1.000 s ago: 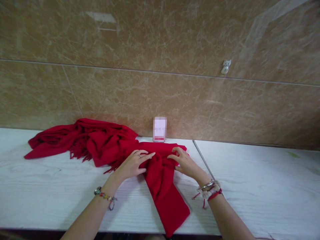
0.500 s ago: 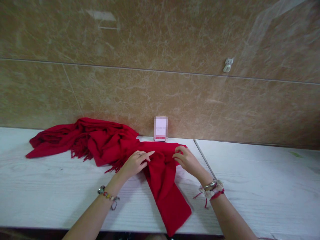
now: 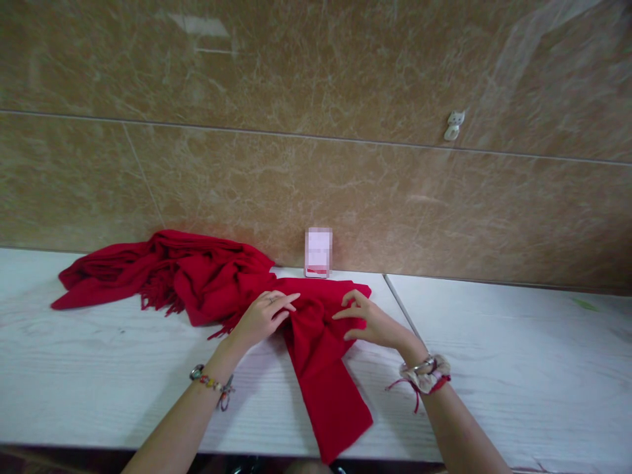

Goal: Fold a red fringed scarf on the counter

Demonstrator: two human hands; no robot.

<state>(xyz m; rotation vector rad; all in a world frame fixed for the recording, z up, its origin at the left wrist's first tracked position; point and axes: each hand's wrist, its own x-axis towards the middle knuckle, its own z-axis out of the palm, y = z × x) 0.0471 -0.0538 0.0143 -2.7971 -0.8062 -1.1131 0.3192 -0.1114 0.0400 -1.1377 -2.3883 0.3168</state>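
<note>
A red fringed scarf (image 3: 340,408) lies gathered and folded on the white table, one flat end hanging toward the front edge. My left hand (image 3: 266,316) rests on the gathered part, fingers stretched out and loosely apart. On the other side, my right hand (image 3: 370,320) is over the right folds with its fingers spread and slightly curved, gripping nothing. More bunched red cloth (image 3: 197,276) with fringe stretches off to the left; whether it is the same piece I cannot tell.
Behind the cloth, a small blurred pinkish panel (image 3: 318,251) leans against the brown marble wall (image 3: 247,178). A white cat-shaped hook (image 3: 454,125) is on the wall. A seam (image 3: 402,308) crosses the white table (image 3: 494,342) at right.
My right hand has spread its fingers and moved slightly toward the middle. The hanging scarf end has shifted a little left. My left hand has drawn back slightly to the left.
</note>
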